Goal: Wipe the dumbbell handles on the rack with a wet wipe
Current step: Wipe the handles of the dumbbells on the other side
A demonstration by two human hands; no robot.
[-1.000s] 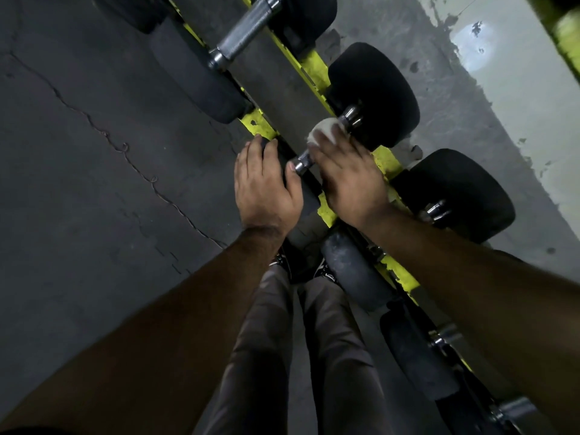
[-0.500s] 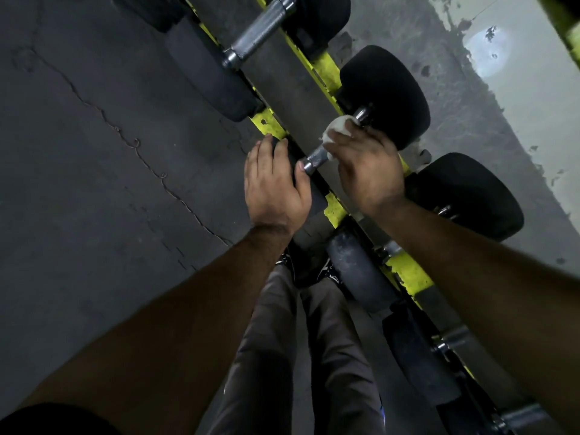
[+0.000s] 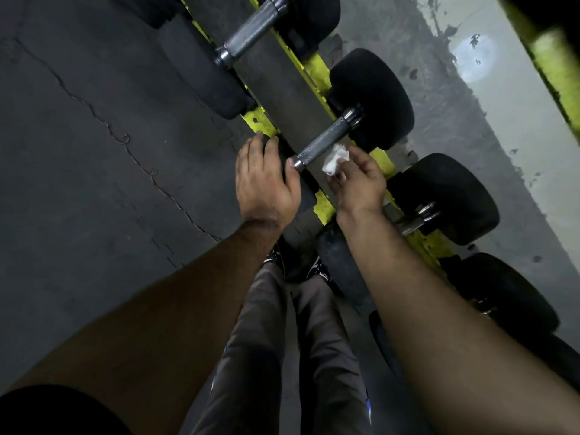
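Left hand (image 3: 265, 180): lying flat on near weight (image 3: 298, 186), fingers straight.
Right hand (image 3: 361, 180): pinching wipe (image 3: 336, 159), just beside handle (image 3: 323, 142).

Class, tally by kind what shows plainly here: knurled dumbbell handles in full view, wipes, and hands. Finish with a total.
Knurled dumbbell handles: 2 (upper handle, lower handle)
Wipes: 1 (wet wipe)
Hands: 2 (left hand, right hand)
Total: 5
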